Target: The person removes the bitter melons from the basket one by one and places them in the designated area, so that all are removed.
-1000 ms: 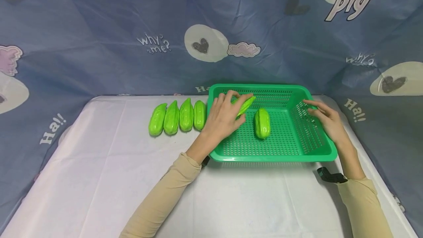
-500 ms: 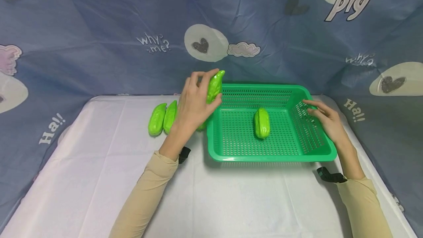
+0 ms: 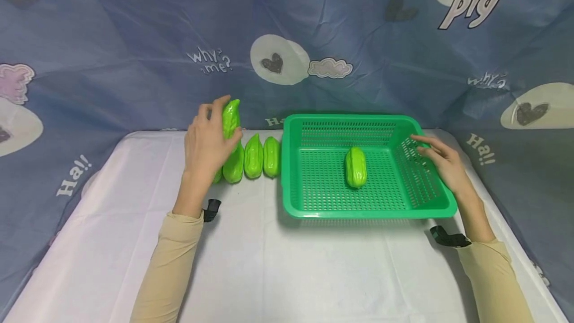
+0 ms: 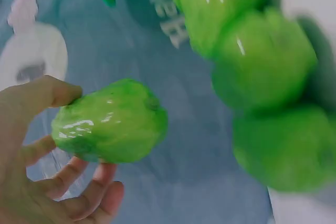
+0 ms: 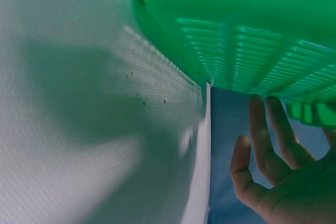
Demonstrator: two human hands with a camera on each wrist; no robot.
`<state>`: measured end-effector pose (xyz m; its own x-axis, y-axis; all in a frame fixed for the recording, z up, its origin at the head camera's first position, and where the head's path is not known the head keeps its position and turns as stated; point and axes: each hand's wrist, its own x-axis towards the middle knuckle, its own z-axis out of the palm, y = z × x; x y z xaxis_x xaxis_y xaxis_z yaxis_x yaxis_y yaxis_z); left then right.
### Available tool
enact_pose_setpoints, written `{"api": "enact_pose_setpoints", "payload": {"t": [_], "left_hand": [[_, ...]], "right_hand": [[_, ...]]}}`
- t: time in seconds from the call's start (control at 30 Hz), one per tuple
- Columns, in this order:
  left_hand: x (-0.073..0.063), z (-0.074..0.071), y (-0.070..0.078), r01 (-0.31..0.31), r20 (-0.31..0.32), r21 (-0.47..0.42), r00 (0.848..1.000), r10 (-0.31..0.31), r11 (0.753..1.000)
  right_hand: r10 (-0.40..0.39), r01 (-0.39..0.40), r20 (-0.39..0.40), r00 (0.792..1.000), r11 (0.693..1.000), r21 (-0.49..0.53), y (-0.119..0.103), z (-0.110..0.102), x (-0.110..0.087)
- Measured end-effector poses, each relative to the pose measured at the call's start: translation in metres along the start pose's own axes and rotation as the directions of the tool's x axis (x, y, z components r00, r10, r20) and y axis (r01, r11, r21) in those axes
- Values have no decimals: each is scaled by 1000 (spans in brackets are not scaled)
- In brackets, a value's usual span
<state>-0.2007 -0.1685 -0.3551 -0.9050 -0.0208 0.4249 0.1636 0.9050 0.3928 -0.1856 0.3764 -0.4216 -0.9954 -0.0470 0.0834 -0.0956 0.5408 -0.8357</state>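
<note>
My left hand (image 3: 204,143) grips a glossy, ridged green gourd (image 3: 230,116) with a pointed tip, held above the left end of a row of similar gourds. In the left wrist view, the thumb lies on one side of the held gourd (image 4: 113,121) and the fingers on the other. Among the row, one gourd (image 3: 232,167) is partly covered by the held one, while another gourd (image 3: 271,157) stands close to the basket. Inside the green basket (image 3: 367,215) lies a single gourd (image 3: 356,167). My right hand (image 3: 448,163) is at the basket's right rim, fingers extended.
A white cloth covers the table (image 3: 341,273). Behind it hangs a blue printed curtain (image 3: 170,88). The right wrist view catches the basket's slotted outer wall (image 5: 262,51) over the cloth.
My left hand has carried the gourd up out of the basket and leftward, to over the row's left end. The right hand stays at the rim.
</note>
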Motion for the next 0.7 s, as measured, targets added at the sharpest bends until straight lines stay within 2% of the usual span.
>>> {"api": "enact_pose_setpoints", "payload": {"t": [0.17,0.3,0.5,0.7], "left_hand": [[-2,-16,-32,120,48,52,991,-123,991],[-5,-25,-53,189,150,81,968,-200,979],[-7,-25,-79,203,326,110,917,-228,973],[-9,-23,-90,199,402,154,882,-245,968]], "right_hand": [[4,-4,0,1000,1000,4,0,0,0],[3,-3,-4,1000,1000,-3,-1,0,0],[3,-3,-5,1000,1000,-3,-2,0,-1],[5,-5,0,1000,1000,-10,-2,0,-1]]}}
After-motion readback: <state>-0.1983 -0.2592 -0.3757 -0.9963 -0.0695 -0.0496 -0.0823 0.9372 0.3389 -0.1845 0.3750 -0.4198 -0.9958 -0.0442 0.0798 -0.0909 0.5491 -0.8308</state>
